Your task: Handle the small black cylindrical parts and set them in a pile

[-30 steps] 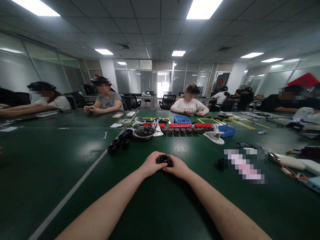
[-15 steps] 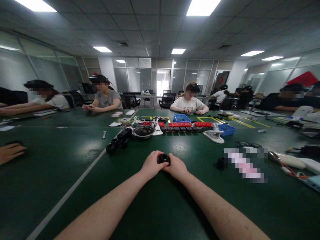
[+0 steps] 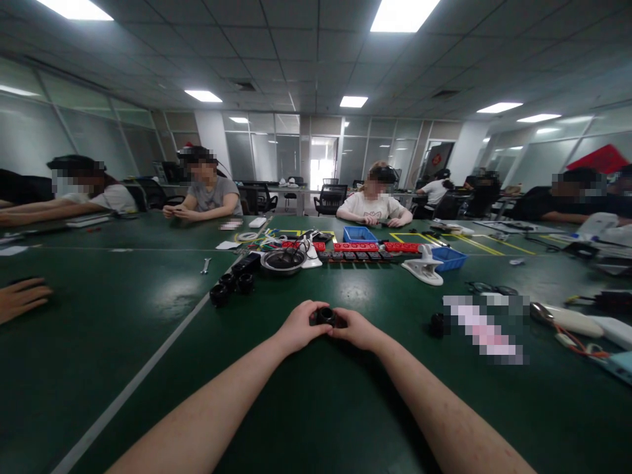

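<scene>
A round black hollow part [image 3: 326, 316] is held above or on the green worktop [image 3: 276, 408]; which one cannot be told. It is clamped from its left side by the left hand [image 3: 302, 326] and from its right side by the right hand [image 3: 354, 329]. Both forearms are stretched forward and slanted inward, and the thumbs are brought close together at the near side.

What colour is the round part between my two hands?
Black, seen best in the head view.
</scene>
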A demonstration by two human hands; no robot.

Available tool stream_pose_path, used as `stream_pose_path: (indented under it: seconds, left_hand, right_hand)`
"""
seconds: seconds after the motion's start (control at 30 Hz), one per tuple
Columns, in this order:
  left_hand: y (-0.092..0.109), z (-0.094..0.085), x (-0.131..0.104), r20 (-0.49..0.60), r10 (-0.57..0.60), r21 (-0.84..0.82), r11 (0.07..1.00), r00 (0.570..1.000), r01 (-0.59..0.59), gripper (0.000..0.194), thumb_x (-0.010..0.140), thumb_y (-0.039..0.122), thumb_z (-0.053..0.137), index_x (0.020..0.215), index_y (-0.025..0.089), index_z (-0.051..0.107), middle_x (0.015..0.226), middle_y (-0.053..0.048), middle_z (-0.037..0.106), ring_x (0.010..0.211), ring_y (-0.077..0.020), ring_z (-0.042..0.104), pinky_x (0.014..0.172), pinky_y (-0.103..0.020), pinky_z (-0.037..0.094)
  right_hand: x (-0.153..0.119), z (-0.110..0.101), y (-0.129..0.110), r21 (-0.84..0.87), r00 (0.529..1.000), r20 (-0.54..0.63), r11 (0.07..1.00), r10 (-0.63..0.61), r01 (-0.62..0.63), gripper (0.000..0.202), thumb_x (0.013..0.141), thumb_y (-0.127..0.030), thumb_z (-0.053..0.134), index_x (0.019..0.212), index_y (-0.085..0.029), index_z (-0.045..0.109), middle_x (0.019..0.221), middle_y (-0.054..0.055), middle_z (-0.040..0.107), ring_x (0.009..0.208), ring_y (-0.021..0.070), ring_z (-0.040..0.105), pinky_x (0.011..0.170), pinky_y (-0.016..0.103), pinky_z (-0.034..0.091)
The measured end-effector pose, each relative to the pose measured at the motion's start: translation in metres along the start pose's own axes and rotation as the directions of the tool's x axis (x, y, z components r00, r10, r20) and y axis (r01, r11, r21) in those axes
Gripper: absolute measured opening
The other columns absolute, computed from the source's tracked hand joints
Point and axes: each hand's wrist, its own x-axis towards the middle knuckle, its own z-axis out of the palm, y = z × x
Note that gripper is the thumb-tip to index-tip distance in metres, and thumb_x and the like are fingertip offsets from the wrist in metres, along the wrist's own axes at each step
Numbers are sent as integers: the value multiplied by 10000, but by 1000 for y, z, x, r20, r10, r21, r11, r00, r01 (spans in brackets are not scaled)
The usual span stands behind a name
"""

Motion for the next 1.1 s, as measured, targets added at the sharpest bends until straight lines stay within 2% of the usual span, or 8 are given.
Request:
stream_pose_path:
  seconds: [0.2,0.37,0.47,0.6,0.67,0.83,0.97,1.1]
  left_hand:
    - [-7,0,2,32,6,-40,999,999,-5,427,657,241,683,1067,211,565,929,-28,549,837,-190,536,730,-287,427]
    - [-6,3,2,21,-18,-35,999,1000,18,425,644,222,689,1052,197,570,918,-29,559,802,-182,538,707,-278,430]
    - [-1,7,1,-25,-53,-16,999,998,52,399,641,208,682,1026,191,577,918,-30,561,790,-183,543,697,-279,432]
    - [3,11,0,-114,-106,16,994,988,109,360,653,226,662,998,172,574,942,-52,554,852,-219,536,744,-323,424]
    - [3,11,0,-120,-108,24,993,987,112,354,654,227,659,994,178,573,946,-51,552,868,-224,530,758,-331,421]
    - [-2,2,2,4,-49,2,999,999,49,387,651,218,675,1027,199,583,919,-32,569,821,-196,545,724,-292,434]
    - [-5,-3,2,64,-14,-17,1000,998,15,422,663,246,680,1070,205,572,953,-33,574,810,-185,550,723,-284,433]
    - [-3,3,1,28,-27,6,1000,999,27,420,661,243,683,1062,191,572,944,-40,563,822,-189,541,724,-282,433]
  right_hand:
    - [-1,2,-4,40,1000,13,999,-4,4,339,701,-184,628,1028,-145,547,780,-3,599,671,127,536,586,220,405]
    - [-1,1,-5,2,999,-2,999,43,-43,277,686,-199,643,949,-150,573,791,2,628,692,138,561,577,211,403]
    - [0,6,-9,-70,991,-82,991,106,-112,274,651,-240,663,890,-154,559,776,19,623,690,162,566,560,224,388]
    - [2,18,-20,-166,954,-230,958,193,-234,289,664,-273,617,897,-133,519,805,99,606,731,244,567,594,304,375]
    - [1,20,-25,-180,950,-244,953,197,-244,317,675,-287,603,932,-124,513,830,124,605,762,270,567,621,333,374]
    - [-3,5,-20,-98,992,-83,990,97,-105,487,612,-304,701,1048,-178,526,885,50,629,789,212,576,654,285,402]
    - [-4,-7,-12,-5,998,51,999,38,-38,294,660,-184,668,945,-166,597,767,-15,629,682,130,568,586,213,411]
    - [-1,-4,-8,-14,997,13,997,73,-73,212,658,-177,665,856,-149,595,689,-29,599,630,113,542,539,196,388]
